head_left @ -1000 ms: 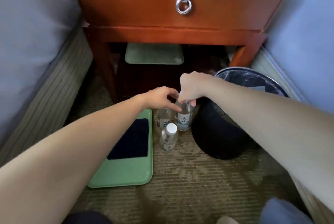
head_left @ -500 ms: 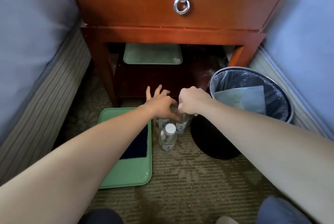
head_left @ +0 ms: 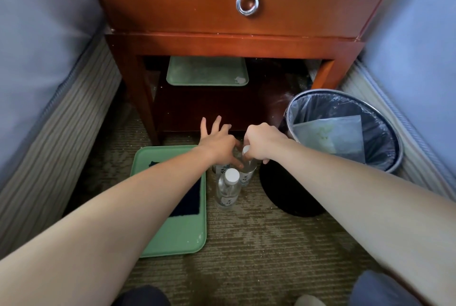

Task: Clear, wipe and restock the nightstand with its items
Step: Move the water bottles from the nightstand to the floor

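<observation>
Three small clear water bottles with white caps stand on the carpet in front of the wooden nightstand [head_left: 222,41]. The nearest bottle [head_left: 228,189] stands free. My right hand [head_left: 264,142] grips the top of the right bottle [head_left: 248,172]. Over the left bottle [head_left: 219,169] lies my left hand [head_left: 217,141], thumb and forefinger curled down at its top, the other fingers spread. A green tray [head_left: 172,236] carrying a dark blue cloth [head_left: 188,198] lies on the floor to the left. A second green tray [head_left: 207,71] sits on the nightstand's lower shelf.
A black waste bin [head_left: 291,197] with a plastic liner and a sheet of paper inside stands right of the bottles, close to my right wrist. Beds flank the nightstand on both sides. The drawer with its ring handle [head_left: 247,3] is closed.
My left hand's outer fingers have spread out from a closed pinch. Both hands stay at the bottle tops, and the view has shifted slightly.
</observation>
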`<state>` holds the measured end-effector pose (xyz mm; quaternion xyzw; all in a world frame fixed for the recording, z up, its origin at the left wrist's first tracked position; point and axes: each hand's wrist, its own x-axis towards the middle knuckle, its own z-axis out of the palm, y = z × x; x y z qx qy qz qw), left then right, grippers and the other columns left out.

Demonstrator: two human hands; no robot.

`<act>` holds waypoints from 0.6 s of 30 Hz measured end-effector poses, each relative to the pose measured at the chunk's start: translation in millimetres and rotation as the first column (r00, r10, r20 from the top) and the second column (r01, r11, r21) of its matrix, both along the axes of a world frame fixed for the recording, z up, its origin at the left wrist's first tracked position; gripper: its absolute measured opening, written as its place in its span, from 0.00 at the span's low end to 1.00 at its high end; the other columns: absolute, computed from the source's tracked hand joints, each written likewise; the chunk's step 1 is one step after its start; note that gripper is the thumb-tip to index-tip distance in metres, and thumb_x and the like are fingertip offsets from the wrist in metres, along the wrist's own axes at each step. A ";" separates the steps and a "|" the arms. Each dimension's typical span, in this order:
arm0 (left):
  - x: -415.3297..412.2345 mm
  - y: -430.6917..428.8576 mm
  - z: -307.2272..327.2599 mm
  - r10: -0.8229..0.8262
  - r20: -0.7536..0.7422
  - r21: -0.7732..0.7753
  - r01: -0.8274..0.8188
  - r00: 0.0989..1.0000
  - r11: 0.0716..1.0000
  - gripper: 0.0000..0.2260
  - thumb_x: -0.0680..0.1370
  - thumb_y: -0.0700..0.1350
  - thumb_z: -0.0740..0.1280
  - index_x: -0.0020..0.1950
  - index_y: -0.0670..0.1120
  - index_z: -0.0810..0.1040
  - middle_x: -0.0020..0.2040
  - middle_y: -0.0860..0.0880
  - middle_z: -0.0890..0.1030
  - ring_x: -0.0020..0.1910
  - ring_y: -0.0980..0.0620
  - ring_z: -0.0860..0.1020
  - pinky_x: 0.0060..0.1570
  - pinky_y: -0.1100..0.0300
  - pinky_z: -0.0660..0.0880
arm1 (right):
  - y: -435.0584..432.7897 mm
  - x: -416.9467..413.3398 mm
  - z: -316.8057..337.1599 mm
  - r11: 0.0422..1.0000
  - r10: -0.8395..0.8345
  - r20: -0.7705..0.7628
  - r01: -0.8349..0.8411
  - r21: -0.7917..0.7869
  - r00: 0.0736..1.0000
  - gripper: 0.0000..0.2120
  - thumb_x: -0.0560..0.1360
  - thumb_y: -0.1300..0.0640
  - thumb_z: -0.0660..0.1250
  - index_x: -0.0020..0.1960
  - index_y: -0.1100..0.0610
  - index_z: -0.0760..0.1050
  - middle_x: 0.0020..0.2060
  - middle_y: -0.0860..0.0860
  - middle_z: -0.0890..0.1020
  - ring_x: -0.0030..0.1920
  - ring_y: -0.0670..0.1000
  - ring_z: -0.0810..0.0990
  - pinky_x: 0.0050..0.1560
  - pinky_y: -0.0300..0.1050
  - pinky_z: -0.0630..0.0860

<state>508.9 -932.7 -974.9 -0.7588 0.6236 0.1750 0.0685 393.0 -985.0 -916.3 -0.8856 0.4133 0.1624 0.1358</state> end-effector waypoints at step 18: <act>36.1 0.4 39.8 -0.045 -0.305 -0.089 0.019 0.951 0.996 0.23 0.76 0.56 0.69 0.70 0.61 0.71 0.80 0.44 0.52 0.79 0.42 0.41 0.74 0.43 0.39 | -15.9 4.4 37.7 0.995 0.069 0.036 -0.066 -0.072 0.997 0.21 0.74 0.55 0.71 0.65 0.57 0.74 0.52 0.56 0.82 0.31 0.49 0.83 0.40 0.44 0.83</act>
